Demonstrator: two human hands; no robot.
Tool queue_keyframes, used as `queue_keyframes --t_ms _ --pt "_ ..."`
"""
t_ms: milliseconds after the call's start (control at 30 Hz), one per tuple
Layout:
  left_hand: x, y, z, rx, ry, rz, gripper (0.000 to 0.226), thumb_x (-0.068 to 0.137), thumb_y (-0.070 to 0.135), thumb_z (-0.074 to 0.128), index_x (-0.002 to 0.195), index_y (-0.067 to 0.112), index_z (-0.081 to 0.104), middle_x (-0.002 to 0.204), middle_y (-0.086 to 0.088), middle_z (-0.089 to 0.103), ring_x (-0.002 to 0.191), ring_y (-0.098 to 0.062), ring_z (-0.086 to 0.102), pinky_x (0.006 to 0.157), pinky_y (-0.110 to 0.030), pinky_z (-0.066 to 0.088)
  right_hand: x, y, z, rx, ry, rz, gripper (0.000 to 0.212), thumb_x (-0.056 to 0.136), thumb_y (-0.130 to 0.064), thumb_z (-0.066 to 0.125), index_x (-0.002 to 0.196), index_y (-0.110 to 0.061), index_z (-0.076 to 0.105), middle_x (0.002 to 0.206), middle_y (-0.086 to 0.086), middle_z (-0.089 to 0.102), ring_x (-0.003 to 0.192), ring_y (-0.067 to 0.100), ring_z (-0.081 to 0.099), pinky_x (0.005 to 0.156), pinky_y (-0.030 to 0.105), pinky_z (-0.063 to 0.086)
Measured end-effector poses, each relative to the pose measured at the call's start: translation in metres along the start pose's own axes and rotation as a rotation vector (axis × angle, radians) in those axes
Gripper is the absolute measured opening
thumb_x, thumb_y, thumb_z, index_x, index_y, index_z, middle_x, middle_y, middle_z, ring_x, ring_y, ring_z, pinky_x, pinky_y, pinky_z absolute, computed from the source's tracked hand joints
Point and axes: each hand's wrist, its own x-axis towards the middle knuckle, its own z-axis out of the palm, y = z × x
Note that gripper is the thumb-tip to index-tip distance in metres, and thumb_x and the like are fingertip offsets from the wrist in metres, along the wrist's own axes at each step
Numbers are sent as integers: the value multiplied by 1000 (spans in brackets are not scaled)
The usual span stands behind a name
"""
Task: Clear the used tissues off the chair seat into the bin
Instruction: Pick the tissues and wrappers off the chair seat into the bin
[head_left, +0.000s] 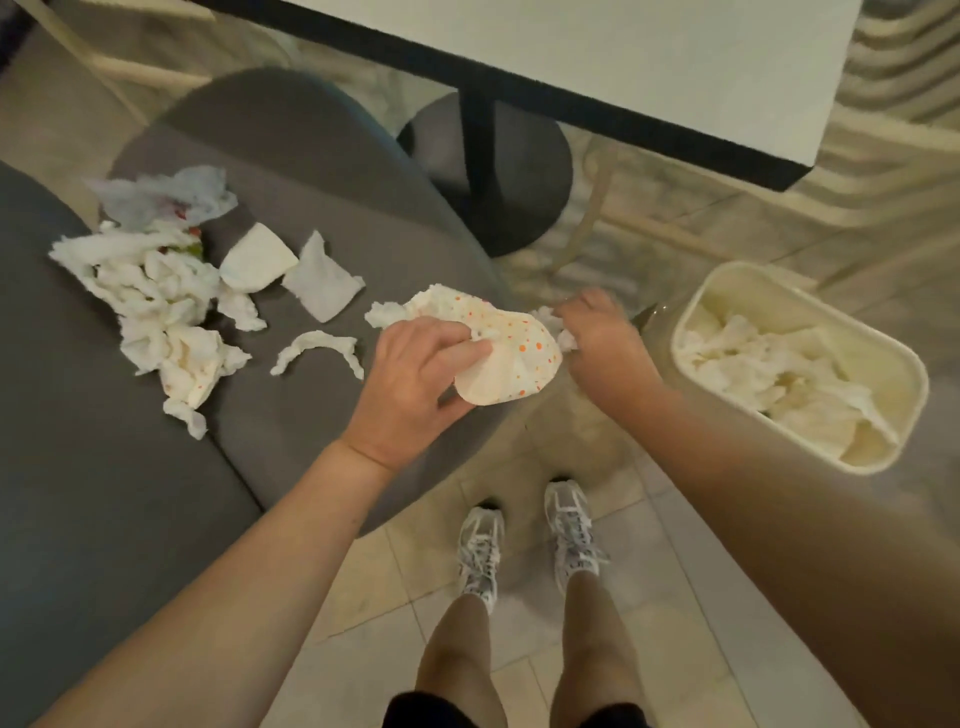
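Observation:
On the grey chair seat (322, 171) lies a heap of crumpled white tissues (150, 301) at the left, with a folded white piece (257, 265), a flat torn piece (322, 286) and a twisted strip (319, 351) beside it. My left hand (415, 382) grips a bunched tissue with orange dots (506, 358) at the seat's right edge. My right hand (597, 338) pinches the white end of that same bunch (550, 318). A cream bin (906, 374) stands on the floor at the right, holding several crumpled tissues (769, 374).
A white table (623, 57) with a dark edge stands over a black pedestal base (524, 171) behind the chair. A second grey cushion (93, 493) fills the lower left. My legs and grey trainers (530, 535) stand on the tiled floor between chair and bin.

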Motion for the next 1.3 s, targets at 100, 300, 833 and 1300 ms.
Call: queue_keyframes --t_ms 100,300,833,1300 --pt "27 16 11 -39 0 161 39 83 27 69 114 20 45 107 2 48 95 -21 51 78 -40 38 -19 22 -17 60 202 52 34 69 14 64 102 6 63 107 26 57 101 42 53 84 34 44" --pt "71 61 52 -147 -21 393 34 83 23 70 109 20 49 106 3 49 93 -20 50 76 -39 38 -70 73 -44 69 316 245 23 65 8 72 86 8 64 85 26 58 79 39 56 64 32 42" --pt "142 173 153 -579 -381 322 58 66 4 76 109 16 38 110 -2 43 106 -21 44 90 -36 41 -152 177 -75 401 366 752 30 86 0 54 116 1 56 118 22 57 112 38 48 89 39 45" --pt "167 132 260 33 -961 34 17 79 5 59 93 11 67 95 -7 64 94 -28 54 78 -42 45 -102 246 -41 249 -182 675 40 87 -2 52 127 -2 45 135 13 35 117 26 39 94 34 39"
